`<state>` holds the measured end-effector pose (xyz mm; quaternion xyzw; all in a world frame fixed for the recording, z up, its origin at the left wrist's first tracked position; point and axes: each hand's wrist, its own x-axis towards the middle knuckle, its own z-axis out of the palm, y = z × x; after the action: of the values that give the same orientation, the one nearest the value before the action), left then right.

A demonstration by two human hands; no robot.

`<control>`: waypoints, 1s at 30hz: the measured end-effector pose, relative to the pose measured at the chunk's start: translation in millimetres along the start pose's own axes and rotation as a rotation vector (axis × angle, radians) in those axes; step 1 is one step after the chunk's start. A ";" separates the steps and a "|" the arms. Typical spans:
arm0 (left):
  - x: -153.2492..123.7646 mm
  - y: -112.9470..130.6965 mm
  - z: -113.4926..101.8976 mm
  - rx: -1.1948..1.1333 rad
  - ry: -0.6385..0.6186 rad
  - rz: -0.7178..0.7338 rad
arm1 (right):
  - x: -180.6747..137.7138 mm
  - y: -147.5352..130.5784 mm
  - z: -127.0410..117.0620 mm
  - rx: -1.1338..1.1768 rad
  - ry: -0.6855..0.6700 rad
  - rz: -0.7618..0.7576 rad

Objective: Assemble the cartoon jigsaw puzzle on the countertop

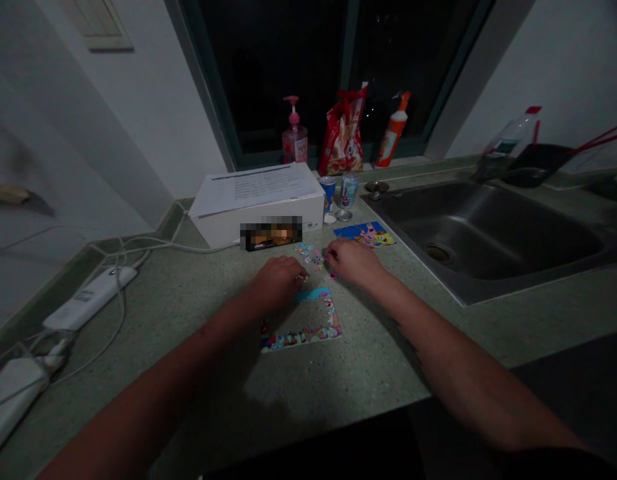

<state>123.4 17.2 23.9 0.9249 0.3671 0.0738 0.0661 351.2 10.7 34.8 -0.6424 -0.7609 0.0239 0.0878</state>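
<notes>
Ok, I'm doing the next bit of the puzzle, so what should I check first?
1. Puzzle border: ok, joined pieces form a frame flat on the counter.
2. Loose pieces: ok, a small pile lies just past the border, between the hands.
3. Blue picture card: ok, uncovered, beside the sink.
4. Left hand: cannot tell whether it holds a piece.
5. Right hand: cannot tell whether it holds a piece.
6. Light: not ok, the room looks dim.

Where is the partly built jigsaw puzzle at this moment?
In the head view, the jigsaw puzzle lies on the countertop under the left hand, left of the steel sink.
</notes>
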 end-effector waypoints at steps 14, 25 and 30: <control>27.7 -22.9 20.8 0.083 0.042 -0.017 | -3.9 -8.4 -0.3 -0.025 -0.011 -0.211; 14.5 -20.4 15.7 0.077 0.039 -0.010 | -4.0 -8.1 8.1 0.049 -0.083 -0.271; 13.6 -18.6 15.1 0.060 -0.011 -0.010 | -3.3 -4.7 10.5 0.037 -0.073 -0.239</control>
<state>123.6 38.9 7.0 0.9251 0.3732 0.0574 0.0406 345.5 7.4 24.8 -0.5441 -0.8342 0.0507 0.0738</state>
